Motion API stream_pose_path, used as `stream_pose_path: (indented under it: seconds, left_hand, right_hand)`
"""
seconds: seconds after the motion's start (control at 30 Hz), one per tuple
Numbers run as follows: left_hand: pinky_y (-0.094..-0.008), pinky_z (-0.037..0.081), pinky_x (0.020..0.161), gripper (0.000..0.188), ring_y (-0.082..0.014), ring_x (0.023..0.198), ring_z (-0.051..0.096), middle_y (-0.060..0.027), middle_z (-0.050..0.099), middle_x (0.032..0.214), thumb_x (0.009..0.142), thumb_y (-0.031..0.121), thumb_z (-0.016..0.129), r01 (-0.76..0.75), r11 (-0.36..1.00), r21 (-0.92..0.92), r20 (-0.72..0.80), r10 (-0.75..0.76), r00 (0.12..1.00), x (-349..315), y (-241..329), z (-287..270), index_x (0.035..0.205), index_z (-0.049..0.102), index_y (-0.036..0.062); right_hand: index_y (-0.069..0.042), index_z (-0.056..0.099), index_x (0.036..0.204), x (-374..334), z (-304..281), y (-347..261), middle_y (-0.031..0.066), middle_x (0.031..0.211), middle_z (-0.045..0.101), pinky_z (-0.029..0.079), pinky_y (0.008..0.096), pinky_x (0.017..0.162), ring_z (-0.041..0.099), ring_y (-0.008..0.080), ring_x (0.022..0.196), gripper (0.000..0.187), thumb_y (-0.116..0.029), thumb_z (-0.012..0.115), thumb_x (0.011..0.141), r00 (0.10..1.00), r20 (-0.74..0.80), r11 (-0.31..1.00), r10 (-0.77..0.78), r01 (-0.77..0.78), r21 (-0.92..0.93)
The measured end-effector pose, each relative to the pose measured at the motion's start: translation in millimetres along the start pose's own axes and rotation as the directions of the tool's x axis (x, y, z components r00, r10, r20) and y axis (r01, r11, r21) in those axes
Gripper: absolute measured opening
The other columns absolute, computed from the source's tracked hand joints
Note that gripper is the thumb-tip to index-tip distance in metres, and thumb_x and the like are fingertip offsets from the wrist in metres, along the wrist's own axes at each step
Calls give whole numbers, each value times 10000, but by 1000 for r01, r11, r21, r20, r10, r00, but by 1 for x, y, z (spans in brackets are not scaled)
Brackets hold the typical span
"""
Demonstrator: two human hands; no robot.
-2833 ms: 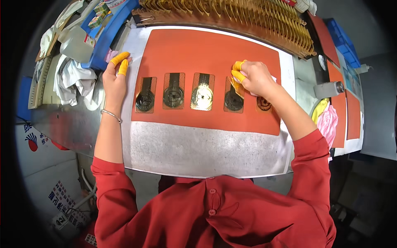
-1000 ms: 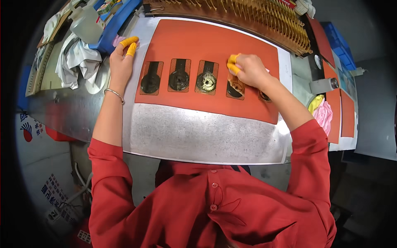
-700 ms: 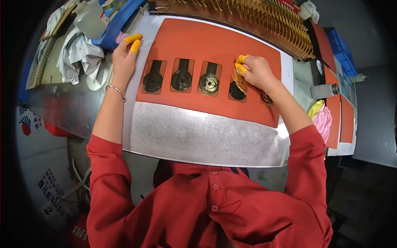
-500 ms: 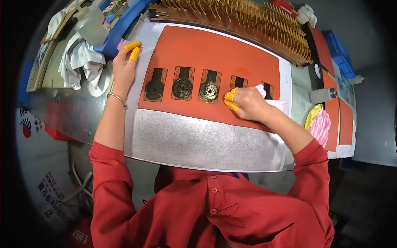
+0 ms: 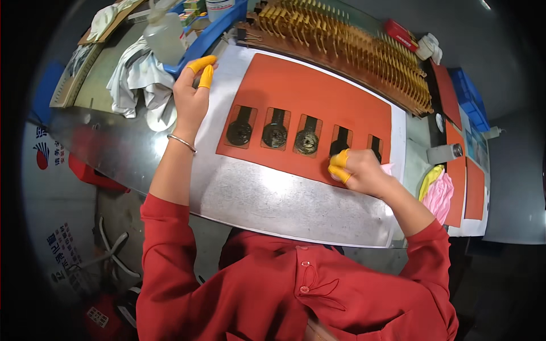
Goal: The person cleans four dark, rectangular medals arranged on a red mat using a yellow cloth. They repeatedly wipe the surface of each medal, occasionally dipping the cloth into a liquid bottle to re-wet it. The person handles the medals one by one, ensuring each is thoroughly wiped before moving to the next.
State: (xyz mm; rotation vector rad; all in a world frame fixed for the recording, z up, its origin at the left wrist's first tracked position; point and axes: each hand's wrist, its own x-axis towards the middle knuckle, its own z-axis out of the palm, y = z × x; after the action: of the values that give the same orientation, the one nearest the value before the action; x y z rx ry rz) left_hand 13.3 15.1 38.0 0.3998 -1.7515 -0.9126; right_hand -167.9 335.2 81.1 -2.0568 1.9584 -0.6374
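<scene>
A row of several flat plates, each with a dark round medal shape and a black strip, lies on the orange-red mat (image 5: 318, 79). My right hand (image 5: 367, 173), with yellow finger covers, is closed and pressed at the lower end of the plate second from the right (image 5: 341, 139). A pink cloth (image 5: 388, 169) shows from under this hand. The middle plate (image 5: 307, 136) has a shiny, gold-looking disc. My left hand (image 5: 192, 94) is beside the mat's left edge, its yellow-covered thumb and forefinger slightly apart, with nothing seen between them.
A wooden rack of gold-coloured pieces (image 5: 341, 51) runs along the back. At the left are a white cloth (image 5: 139, 79), a translucent bottle (image 5: 165, 40) and a blue tray (image 5: 207, 34). A clear bottle (image 5: 445, 153) and a pink cloth bundle (image 5: 438, 196) lie at the right.
The whole view has shifted, so the table sits farther right and lower. My right hand has moved toward me across its plate, showing more dark disc. My left hand keeps its pose.
</scene>
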Motion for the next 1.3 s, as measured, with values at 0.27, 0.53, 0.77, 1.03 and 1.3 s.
stream_pose_path:
  seconds: [0.27, 0.53, 0.77, 1.03, 1.3]
  left_hand:
    - [-372, 298, 1012, 568, -314, 1181, 407, -183, 428, 1247, 813, 178, 661, -153, 920, 361, -350, 285, 892, 39, 41, -47, 1272, 396, -26]
    - [-372, 361, 974, 904, -323, 1160, 446, -218, 446, 1234, 674, 304, 788, 144, 950, 276, -290, -60, 955, 61, 1, -60, 1315, 278, -79]
    - [-377, 423, 885, 737, -330, 1055, 516, -196, 511, 1141, 653, 276, 795, 277, 904, 326, -258, -197, 946, 80, -5, -56, 1210, 423, -30]
    - [-372, 440, 840, 654, -311, 989, 552, -174, 551, 1074, 645, 266, 804, 273, 900, 340, -268, -186, 945, 81, -13, -59, 1132, 480, -24]
    - [-371, 445, 817, 618, -310, 957, 566, -167, 577, 1028, 635, 291, 815, 284, 919, 272, -290, -203, 935, 82, -12, -56, 1070, 510, -24]
  right_hand:
    - [-60, 584, 878, 145, -55, -16, -21, 645, 532, 346, 184, 448, 453, 45, 524, 82, -136, 553, 874, 929, -191, 411, 318, 46, 910]
    - [-101, 519, 805, 308, -28, -48, -16, 565, 460, 285, 238, 349, 344, 98, 380, 191, -227, 457, 934, 977, -76, -218, 197, 120, 969]
    - [-109, 521, 775, 363, -23, -53, 6, 603, 480, 316, 258, 370, 390, 117, 419, 194, -208, 442, 923, 989, -70, -307, 128, 107, 946]
    - [-105, 524, 807, 377, -16, -58, 22, 614, 487, 356, 261, 358, 415, 135, 403, 160, -221, 455, 892, 986, -46, -254, 161, 86, 963]
    - [-99, 519, 813, 383, -15, -46, 24, 628, 491, 325, 263, 366, 389, 134, 415, 142, -175, 423, 885, 994, -78, -282, 74, 96, 955]
